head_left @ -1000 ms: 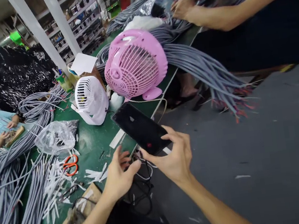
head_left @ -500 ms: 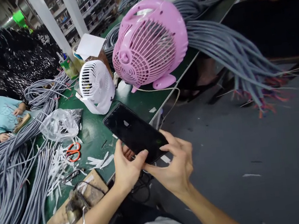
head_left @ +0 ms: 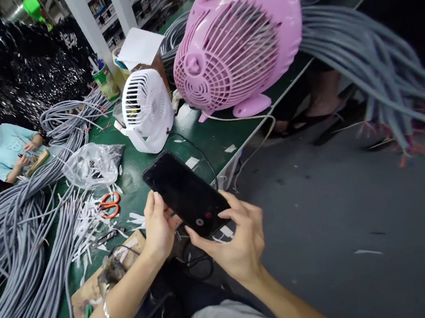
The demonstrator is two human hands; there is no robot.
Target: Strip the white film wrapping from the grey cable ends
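A black smartphone is held between both hands over the table's front edge, its dark screen showing small round icons at the lower end. My left hand grips its left long side, thumb along the edge. Around the lower right end, my right hand closes with thumb below and fingers on the far side. Just beyond the phone stand a white fan and a larger pink fan. Orange-handled scissors lie among white strips to the left of my left hand.
Bundles of grey cable cover the left of the green table; more cable hangs off its right edge. A clear plastic bag and a wooden board lie nearby. A person in light blue sits at the far left.
My left thumb has moved from the phone's lower edge up its left side. Round icons now show on the screen. The view has shifted, and the other person's arm at upper right is mostly out of frame.
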